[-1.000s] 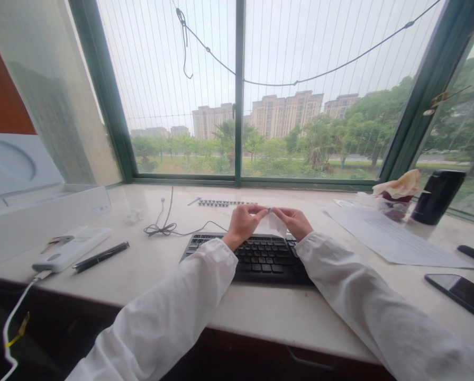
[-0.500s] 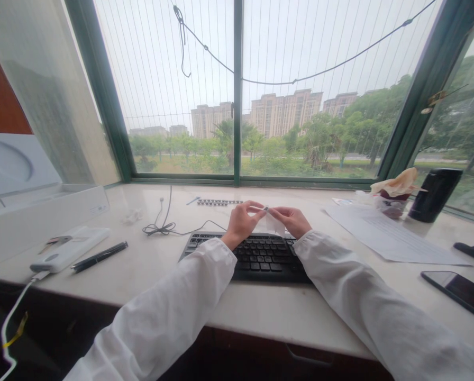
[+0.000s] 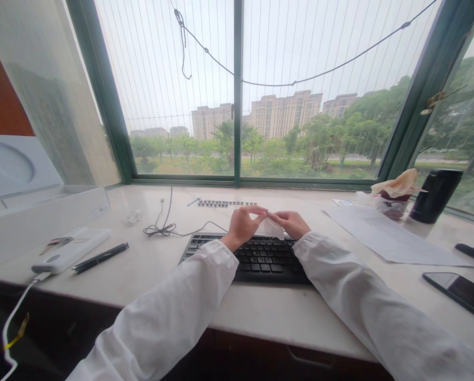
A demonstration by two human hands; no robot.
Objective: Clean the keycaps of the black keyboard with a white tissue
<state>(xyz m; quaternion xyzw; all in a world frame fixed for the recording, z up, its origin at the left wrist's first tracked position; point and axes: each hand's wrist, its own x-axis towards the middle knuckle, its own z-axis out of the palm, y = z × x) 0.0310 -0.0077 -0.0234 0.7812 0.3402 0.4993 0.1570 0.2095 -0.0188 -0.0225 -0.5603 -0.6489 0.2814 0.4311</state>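
Note:
Above the black keyboard (image 3: 265,268) my two hands meet at the fingertips. My left hand (image 3: 240,226) is closed in a pinch on a small dark keycap (image 3: 266,212), mostly hidden by the fingers. My right hand (image 3: 293,224) pinches a thin white tissue (image 3: 274,229) against that keycap, and the tissue's loose end hangs down over the keys. Behind my hands, lines of small keycaps (image 3: 213,203) stand on the white tabletop. A thin blue stick-like piece (image 3: 193,201) lies at their left end.
Left on the table are a bundled cable (image 3: 160,229), a pen (image 3: 101,257), a white power bank (image 3: 70,251) and an open white box (image 3: 42,214). Toward the right are paper sheets (image 3: 391,238), a black bottle (image 3: 436,196) and a phone (image 3: 459,296).
My fingertips have dropped slightly and closed further over the keycap, which shows less now. The tissue has shifted beneath them. More of the keycap row shows behind my left hand.

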